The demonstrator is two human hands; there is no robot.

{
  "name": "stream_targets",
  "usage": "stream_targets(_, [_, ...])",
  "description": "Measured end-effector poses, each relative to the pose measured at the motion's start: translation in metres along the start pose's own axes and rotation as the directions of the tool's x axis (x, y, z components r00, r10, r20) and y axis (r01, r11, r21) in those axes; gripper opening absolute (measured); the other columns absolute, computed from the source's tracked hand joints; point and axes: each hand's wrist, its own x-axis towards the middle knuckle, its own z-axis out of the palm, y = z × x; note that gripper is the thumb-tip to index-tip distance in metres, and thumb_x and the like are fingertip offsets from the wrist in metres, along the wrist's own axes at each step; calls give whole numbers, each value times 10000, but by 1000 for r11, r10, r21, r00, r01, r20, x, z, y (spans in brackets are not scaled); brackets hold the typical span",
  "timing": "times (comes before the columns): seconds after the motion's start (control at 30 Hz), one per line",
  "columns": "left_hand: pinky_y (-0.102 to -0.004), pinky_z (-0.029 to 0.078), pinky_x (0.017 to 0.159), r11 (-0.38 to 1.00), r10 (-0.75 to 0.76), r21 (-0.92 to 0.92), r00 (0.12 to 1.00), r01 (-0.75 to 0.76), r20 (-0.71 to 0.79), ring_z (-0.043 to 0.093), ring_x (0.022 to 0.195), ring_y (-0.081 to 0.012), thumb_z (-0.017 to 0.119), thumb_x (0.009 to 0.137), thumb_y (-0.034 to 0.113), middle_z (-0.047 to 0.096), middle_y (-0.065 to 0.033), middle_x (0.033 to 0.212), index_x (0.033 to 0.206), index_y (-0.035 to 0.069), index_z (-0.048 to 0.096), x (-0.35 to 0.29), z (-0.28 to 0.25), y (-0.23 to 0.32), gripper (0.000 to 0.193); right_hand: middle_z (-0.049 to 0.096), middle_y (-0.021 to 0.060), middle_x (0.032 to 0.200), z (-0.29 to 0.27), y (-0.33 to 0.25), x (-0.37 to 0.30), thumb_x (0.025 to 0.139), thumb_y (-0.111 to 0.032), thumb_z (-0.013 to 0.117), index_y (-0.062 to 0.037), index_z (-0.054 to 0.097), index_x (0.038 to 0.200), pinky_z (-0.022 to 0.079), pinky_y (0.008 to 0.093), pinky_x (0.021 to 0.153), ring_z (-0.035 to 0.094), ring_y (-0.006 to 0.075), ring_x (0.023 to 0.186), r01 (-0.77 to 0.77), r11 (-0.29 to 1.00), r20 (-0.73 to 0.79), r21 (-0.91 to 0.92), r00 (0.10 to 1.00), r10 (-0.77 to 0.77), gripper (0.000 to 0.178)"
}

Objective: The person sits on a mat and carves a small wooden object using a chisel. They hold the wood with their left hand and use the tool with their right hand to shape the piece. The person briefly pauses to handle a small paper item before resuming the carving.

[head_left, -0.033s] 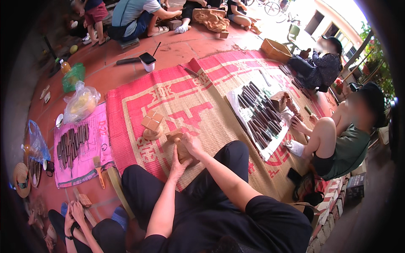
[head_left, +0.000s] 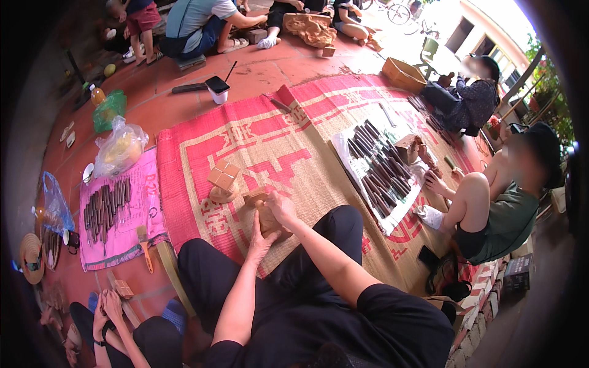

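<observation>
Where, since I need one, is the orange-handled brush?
At the head view's left, the brush lies across the lower-right edge of the pink sheet, near dark tools.

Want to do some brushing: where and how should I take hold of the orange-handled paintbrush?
Take the paintbrush by its slim orange handle, probably best from the near side: the handle points toward the picture's lower edge, bristles at the far end.

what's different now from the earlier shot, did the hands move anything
Nothing has visibly been moved, taken up or let go; only the view has shifted slightly. The left hand and right hand are still at the brown piece, and the square-topped block still stands on the mat.
</observation>
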Motion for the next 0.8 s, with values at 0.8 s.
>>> stream_targets(0.8, [-383, 311, 1059, 992, 47, 122, 996, -38, -69, 335, 1313, -329, 789, 690, 376, 311, -251, 1415, 1458, 24, 79, -1, -2, -5, 1104, 655, 170, 911, -4, -21, -24, 811, -213, 611, -84, 591, 989, 486, 428, 727, 631, 339, 868, 4, 997, 21, 81, 1000, -5, 221])
